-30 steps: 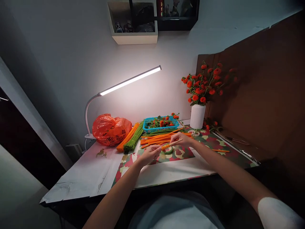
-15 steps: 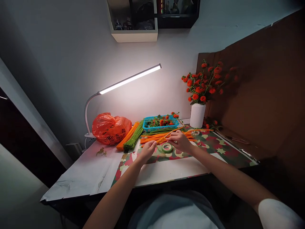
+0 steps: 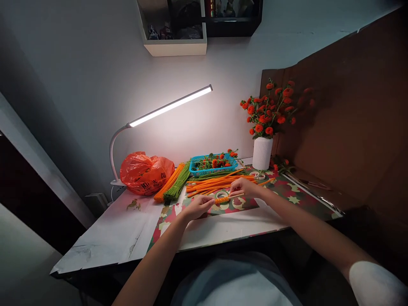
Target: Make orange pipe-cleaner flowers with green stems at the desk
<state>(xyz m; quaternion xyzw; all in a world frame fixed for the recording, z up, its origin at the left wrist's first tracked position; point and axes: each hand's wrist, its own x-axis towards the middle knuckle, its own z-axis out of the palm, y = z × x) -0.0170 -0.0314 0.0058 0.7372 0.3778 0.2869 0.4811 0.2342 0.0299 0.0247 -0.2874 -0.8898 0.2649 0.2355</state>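
Between my hands, above the patterned table cover, is a thin stick [image 3: 237, 195] with an orange fuzzy strip [image 3: 221, 200] coiled round it. The fingers of my left hand [image 3: 200, 206] pinch the left end of the coil. On the right, my right hand [image 3: 244, 187] is closed on the stick just past the coil. A roll of green tape [image 3: 222, 194] lies right behind the coil and is partly hidden by it. Farther back, loose orange fuzzy stems [image 3: 207, 185] are spread across the table.
Behind are a red plastic bag [image 3: 146, 173], a green stem bundle [image 3: 178, 183], a blue basket [image 3: 213, 171] of small flowers and a white vase [image 3: 262, 154] with orange flowers. A lit lamp [image 3: 170, 106] arches above. Cardboard [image 3: 344, 114] stands at right.
Both hands have come lower and nearer the table's front edge with the coil. The stick now lies closer to level, where before it slanted up to the right. The view has shifted slightly.
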